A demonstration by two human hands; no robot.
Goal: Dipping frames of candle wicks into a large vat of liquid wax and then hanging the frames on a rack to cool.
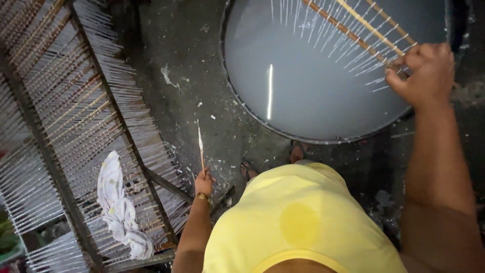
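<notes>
My right hand (422,71) grips the near end of a set of thin wooden slats (361,25) strung with several hanging white wicks, held over a large round vat (252,108) of pale grey liquid. My left hand (203,183), with a gold bracelet at the wrist, holds a single thin stick (200,149) upright; its upper part is coated white. My yellow shirt (298,222) fills the lower middle, and my sandalled feet (248,170) stand on the dark floor beside the vat.
A metal rack (65,121) on the left holds several rows of slats hung with thin white dipped rods. A crumpled white cloth (118,207) lies on the rack. The dark floor (187,65) between rack and vat is spattered with white bits.
</notes>
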